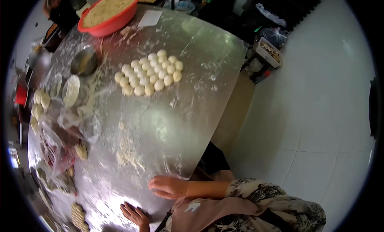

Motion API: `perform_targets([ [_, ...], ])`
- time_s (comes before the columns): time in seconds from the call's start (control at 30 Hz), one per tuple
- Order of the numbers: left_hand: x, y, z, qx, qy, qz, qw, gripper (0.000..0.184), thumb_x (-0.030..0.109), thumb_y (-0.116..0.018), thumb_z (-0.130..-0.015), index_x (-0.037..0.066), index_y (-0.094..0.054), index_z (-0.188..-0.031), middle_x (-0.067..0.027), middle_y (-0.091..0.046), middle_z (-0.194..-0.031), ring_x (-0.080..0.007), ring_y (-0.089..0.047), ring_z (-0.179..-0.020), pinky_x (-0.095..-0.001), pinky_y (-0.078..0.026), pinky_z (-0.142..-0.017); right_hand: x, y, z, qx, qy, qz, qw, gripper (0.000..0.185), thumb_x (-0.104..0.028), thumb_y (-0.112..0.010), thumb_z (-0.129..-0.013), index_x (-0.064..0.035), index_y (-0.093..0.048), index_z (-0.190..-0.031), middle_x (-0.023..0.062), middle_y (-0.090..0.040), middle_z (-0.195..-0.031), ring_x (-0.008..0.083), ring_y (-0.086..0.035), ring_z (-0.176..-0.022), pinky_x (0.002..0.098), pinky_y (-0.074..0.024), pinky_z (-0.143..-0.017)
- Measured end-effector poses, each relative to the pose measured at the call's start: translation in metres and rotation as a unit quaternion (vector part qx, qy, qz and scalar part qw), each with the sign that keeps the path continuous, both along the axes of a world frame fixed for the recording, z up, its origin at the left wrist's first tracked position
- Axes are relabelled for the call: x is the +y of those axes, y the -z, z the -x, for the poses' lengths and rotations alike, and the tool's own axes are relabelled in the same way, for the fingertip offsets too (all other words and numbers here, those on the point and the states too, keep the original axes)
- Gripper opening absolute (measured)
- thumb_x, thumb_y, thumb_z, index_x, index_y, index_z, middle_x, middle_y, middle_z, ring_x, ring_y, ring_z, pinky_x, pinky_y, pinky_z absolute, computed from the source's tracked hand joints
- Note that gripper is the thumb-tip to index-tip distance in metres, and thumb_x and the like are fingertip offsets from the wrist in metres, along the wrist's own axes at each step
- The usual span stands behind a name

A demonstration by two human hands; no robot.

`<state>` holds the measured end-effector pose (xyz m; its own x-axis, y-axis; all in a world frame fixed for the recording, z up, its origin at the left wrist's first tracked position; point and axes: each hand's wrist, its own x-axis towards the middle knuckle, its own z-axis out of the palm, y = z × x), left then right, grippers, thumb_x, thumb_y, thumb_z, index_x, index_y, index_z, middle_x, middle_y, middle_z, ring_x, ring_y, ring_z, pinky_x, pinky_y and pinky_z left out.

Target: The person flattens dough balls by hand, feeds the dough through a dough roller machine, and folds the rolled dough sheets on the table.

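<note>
My left hand [136,215] rests on the floured metal table [160,128] near its front edge, fingers spread and nothing in them. A short way off, my right hand [168,187] hangs over or lies on the tabletop, with its fingers loosely bent and apart; I see nothing in it. Patches of loose flour [129,152] lie beyond the right hand. Farther along the table, rows of round dough balls [149,74] sit close together. A ridged row of dough pieces [79,217] is on the far side of my left hand.
A red basin [108,30] full of pale dough or filling stands at the table's end, near a white card [150,18]. A metal bowl [84,61], plastic bags [60,144] and more dough balls [41,99] line the far side. A box [269,52] stands beyond the table edge.
</note>
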<state>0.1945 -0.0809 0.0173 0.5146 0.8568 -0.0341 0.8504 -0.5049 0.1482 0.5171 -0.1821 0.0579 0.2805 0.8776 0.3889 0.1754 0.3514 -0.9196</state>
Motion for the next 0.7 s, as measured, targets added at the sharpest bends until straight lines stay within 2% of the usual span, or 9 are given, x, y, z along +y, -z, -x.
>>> perform_targets([
  [0.1, 0.010, 0.045, 0.043, 0.071, 0.159, -0.114, 0.978, 0.071, 0.045, -0.048, -0.092, 0.021, -0.015, -0.150, -0.0245, -0.013, -0.153, -0.0391, -0.024, -0.139, -0.0706, -0.028, -0.097, 0.011, -0.027, -0.094, -0.103, 0.189, 0.022, 0.976, 0.009, -0.008, -0.058, -0.088, -0.0031, -0.052, -0.082, 0.0134, -0.048, -0.076, 0.0317, -0.051, -0.069, 0.0401, -0.0424, -0.061],
  [0.17, 0.036, 0.069, 0.029, 0.002, -0.057, -0.088, 0.994, 0.062, 0.037, -0.052, -0.091, 0.010, -0.032, -0.143, -0.0265, -0.044, -0.136, -0.0422, -0.045, -0.123, -0.0593, -0.035, -0.098, 0.007, -0.041, -0.177, -0.130, 0.311, 0.016, 0.941, 0.021, -0.007, -0.057, -0.087, -0.0041, -0.045, -0.070, 0.0121, -0.042, -0.065, 0.0312, -0.045, -0.058, 0.0412, -0.0378, -0.053],
  [0.2, 0.007, 0.006, -0.072, 0.013, -0.117, -0.183, 0.976, 0.043, 0.032, -0.055, -0.090, 0.006, -0.054, -0.124, -0.0241, -0.050, -0.129, -0.0423, -0.049, -0.117, -0.0517, -0.038, -0.098, -0.001, -0.045, -0.205, -0.142, 0.343, 0.025, 0.928, 0.021, -0.007, -0.057, -0.087, -0.0043, -0.045, -0.070, 0.0121, -0.041, -0.064, 0.0312, -0.045, -0.057, 0.0413, -0.0377, -0.053],
  [0.23, 0.009, -0.013, -0.114, -0.061, -0.106, -0.117, 0.986, 0.056, 0.041, -0.026, -0.101, 0.004, -0.035, -0.142, -0.0249, -0.025, -0.148, -0.0432, -0.028, -0.134, -0.0536, -0.022, -0.108, -0.012, -0.032, -0.231, -0.163, 0.348, 0.057, 0.921, 0.021, -0.010, -0.058, -0.087, -0.0044, -0.046, -0.070, 0.0133, -0.044, -0.065, 0.0321, -0.047, -0.059, 0.0426, -0.0388, -0.053],
  [0.3, 0.004, -0.033, -0.219, -0.122, -0.116, -0.152, 0.974, 0.054, 0.039, -0.024, -0.102, 0.004, -0.033, -0.142, -0.0247, -0.024, -0.148, -0.0417, -0.028, -0.134, -0.0531, -0.025, -0.107, -0.028, 0.031, -0.278, -0.189, 0.324, 0.162, 0.913, 0.019, -0.015, -0.057, -0.088, -0.0055, -0.051, -0.073, 0.0150, -0.048, -0.067, 0.0343, -0.051, -0.063, 0.0440, -0.0418, -0.058],
  [0.37, -0.008, -0.042, -0.333, -0.293, -0.082, -0.144, 0.942, 0.057, 0.038, -0.030, -0.101, -0.002, -0.031, -0.141, -0.0273, -0.022, -0.147, -0.0442, -0.029, -0.133, -0.0533, -0.026, -0.107, -0.027, 0.060, -0.298, -0.187, 0.252, 0.098, 0.944, 0.025, -0.023, -0.054, -0.093, -0.0059, -0.054, -0.074, 0.0159, -0.049, -0.065, 0.0349, -0.049, -0.062, 0.0410, -0.0427, -0.060],
  [0.47, -0.049, -0.042, -0.504, -0.408, -0.012, -0.139, 0.902, 0.052, 0.032, -0.032, -0.101, -0.005, -0.036, -0.138, -0.0266, -0.029, -0.144, -0.0414, -0.030, -0.132, -0.0506, -0.025, -0.108, -0.051, 0.038, -0.360, -0.048, 0.177, 0.201, 0.962, 0.030, -0.030, -0.052, -0.095, -0.0056, -0.056, -0.077, 0.0142, -0.054, -0.068, 0.0282, -0.052, -0.063, 0.0386, -0.0446, -0.064],
  [0.57, -0.097, -0.053, -0.647, -0.455, 0.091, -0.010, 0.886, 0.049, 0.026, -0.040, -0.097, -0.006, -0.039, -0.134, -0.0276, -0.033, -0.140, -0.0423, -0.032, -0.130, -0.0517, -0.025, -0.108, -0.113, 0.008, -0.431, 0.067, 0.188, 0.271, 0.942, 0.033, -0.030, -0.050, -0.096, -0.0053, -0.056, -0.075, 0.0058, -0.055, -0.065, 0.0139, -0.052, -0.064, 0.0335, -0.0443, -0.062],
  [0.7, -0.132, -0.018, -0.773, -0.312, 0.013, 0.033, 0.949, 0.050, 0.024, -0.046, -0.094, 0.001, -0.038, -0.138, -0.0265, -0.034, -0.140, -0.0420, -0.029, -0.131, -0.0521, -0.020, -0.110, -0.196, -0.020, -0.556, 0.209, 0.388, 0.222, 0.870, 0.038, -0.030, -0.048, -0.095, -0.0062, -0.050, -0.067, 0.0022, -0.048, -0.057, 0.0122, -0.046, -0.056, 0.0313, -0.0401, -0.056],
])
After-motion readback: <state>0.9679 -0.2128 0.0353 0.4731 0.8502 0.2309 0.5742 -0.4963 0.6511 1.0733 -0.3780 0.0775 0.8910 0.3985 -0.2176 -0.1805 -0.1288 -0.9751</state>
